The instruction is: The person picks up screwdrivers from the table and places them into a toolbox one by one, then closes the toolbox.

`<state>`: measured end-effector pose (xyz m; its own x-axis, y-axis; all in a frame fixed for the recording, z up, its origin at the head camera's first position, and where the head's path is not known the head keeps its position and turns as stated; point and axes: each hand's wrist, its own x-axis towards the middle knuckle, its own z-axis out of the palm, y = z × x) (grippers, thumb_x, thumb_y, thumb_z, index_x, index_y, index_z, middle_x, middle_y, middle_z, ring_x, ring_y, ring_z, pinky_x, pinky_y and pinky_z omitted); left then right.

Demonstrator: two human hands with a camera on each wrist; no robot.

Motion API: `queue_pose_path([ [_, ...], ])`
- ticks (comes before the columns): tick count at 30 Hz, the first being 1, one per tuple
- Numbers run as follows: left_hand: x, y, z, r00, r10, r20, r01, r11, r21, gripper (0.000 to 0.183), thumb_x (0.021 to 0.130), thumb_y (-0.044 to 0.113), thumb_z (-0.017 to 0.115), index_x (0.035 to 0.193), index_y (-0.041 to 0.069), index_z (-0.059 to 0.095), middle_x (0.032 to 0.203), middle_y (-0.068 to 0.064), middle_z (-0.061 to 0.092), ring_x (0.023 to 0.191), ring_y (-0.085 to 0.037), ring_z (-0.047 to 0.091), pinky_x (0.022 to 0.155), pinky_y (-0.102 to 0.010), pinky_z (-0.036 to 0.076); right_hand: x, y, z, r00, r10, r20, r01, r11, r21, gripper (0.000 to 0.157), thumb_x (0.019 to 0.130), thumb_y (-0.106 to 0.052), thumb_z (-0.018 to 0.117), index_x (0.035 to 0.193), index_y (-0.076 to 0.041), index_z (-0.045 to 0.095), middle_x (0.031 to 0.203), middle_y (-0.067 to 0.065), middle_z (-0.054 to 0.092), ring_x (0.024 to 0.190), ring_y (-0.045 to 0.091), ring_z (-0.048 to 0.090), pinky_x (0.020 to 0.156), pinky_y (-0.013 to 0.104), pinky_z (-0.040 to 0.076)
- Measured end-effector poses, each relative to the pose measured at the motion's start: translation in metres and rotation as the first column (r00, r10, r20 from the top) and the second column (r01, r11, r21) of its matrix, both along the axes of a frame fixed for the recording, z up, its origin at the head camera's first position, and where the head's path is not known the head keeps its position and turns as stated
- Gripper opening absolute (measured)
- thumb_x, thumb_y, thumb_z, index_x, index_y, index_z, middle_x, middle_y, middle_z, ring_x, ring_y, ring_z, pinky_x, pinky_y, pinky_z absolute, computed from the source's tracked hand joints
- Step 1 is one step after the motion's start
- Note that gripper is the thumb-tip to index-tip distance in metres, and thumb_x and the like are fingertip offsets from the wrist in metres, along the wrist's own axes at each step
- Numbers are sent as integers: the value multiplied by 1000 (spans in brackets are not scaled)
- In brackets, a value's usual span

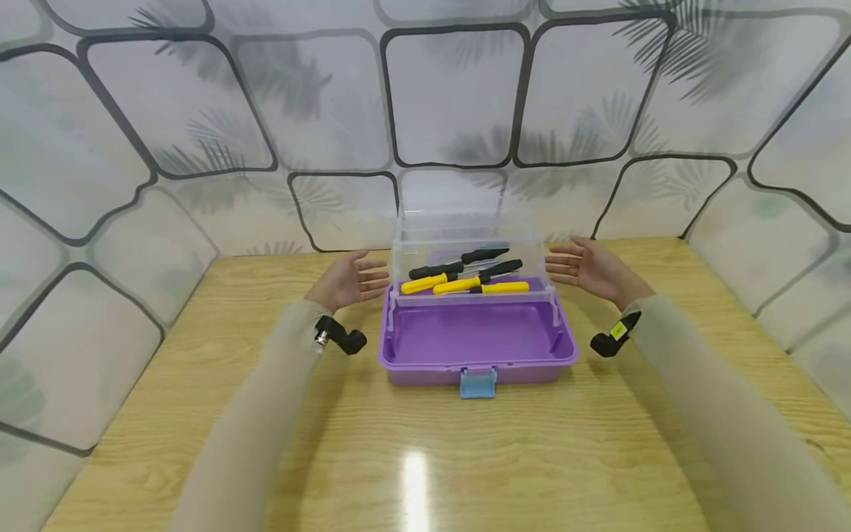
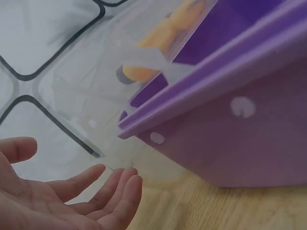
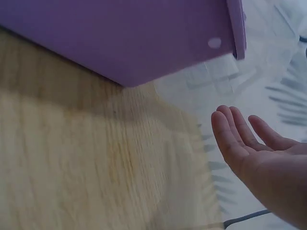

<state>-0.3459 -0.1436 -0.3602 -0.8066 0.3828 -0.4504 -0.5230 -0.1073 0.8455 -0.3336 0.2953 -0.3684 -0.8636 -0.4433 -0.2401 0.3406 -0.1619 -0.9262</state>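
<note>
A purple toolbox (image 1: pixel 479 375) stands on the table with its clear lid (image 1: pixel 459 222) raised at the back. Its clear upper tray (image 1: pixel 412 297) holds several screwdrivers (image 1: pixel 505 287) with yellow or black handles. Below that tray the purple bottom compartment shows bare, and a light blue latch (image 1: pixel 478 384) hangs at the front. My left hand (image 1: pixel 349 281) is beside the box's left rear, fingers extended toward it. On the other side, my right hand (image 1: pixel 588 270) mirrors it near the right rear. In both wrist views the fingers are apart from the purple wall, and neither hand holds anything.
The wooden table (image 1: pixel 425 458) reaches back to a pale curtain (image 1: pixel 459 96) with dark outlines and leaf prints. Small black wrist cameras sit on the left sleeve (image 1: pixel 266 414) and right sleeve (image 1: pixel 718 399), flanking the box.
</note>
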Motion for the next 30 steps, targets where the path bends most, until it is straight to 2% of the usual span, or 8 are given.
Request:
queue_pose_path([
  [3,-7,1,-1,998,12,57,-13,1000,12,63,101,44,25,150,6,17,156,-18,17,143,-29,23,118,-39,24,-8,2,-2,995,-2,97,9,997,-76,70,101,-44,28,151,-4,-1,153,24,17,135,29,36,121,40,9],
  [5,-11,1,-2,996,10,89,-12,1000,19,63,100,45,24,151,8,16,156,-18,16,143,-28,21,118,-39,23,-14,1,-5,990,1,140,12,996,-92,75,100,-46,29,150,-4,-8,157,19,-9,145,33,12,120,40,1],
  [8,-18,2,-4,993,3,118,-4,1000,9,65,100,47,23,151,9,15,156,-18,14,144,-28,19,118,-39,22,-22,-3,-9,984,31,174,-17,996,-86,77,100,-48,25,147,-4,-17,155,15,-21,145,29,-12,120,40,-4],
  [15,-30,7,-4,989,24,146,-21,1000,-22,66,99,49,24,150,7,19,143,-17,32,124,-25,40,116,-37,28,-34,-9,-15,972,59,227,-47,997,-58,76,100,-49,20,146,-4,-22,156,16,-19,146,29,-10,120,39,-3],
  [18,-32,11,-4,986,42,159,-41,999,-9,66,99,49,26,148,5,23,123,-11,42,106,-20,47,110,-35,35,-36,-9,-16,974,60,219,-62,998,0,79,99,-52,20,147,-2,-18,156,20,-10,145,32,6,117,36,26],
  [21,-35,13,-4,985,42,165,-41,999,-14,66,99,49,25,149,6,22,112,-9,43,101,-20,47,108,-35,35,-37,-8,-17,974,69,216,-81,996,46,81,99,-54,21,148,1,-13,151,21,8,132,26,31,96,28,45],
  [25,-39,16,-8,983,38,178,-32,999,-34,66,99,50,25,148,7,21,114,-11,41,102,-22,46,105,-37,36,-40,-7,-20,971,86,222,-103,993,64,81,98,-54,21,148,2,-11,146,17,16,122,21,38,88,26,47],
  [30,-42,19,-11,980,76,186,-70,997,-39,65,98,50,26,148,8,22,112,-12,40,103,-23,46,106,-37,36,-43,-9,-21,975,86,205,-102,992,72,79,98,-54,19,148,-2,-14,155,20,-1,135,28,23,97,29,42],
])
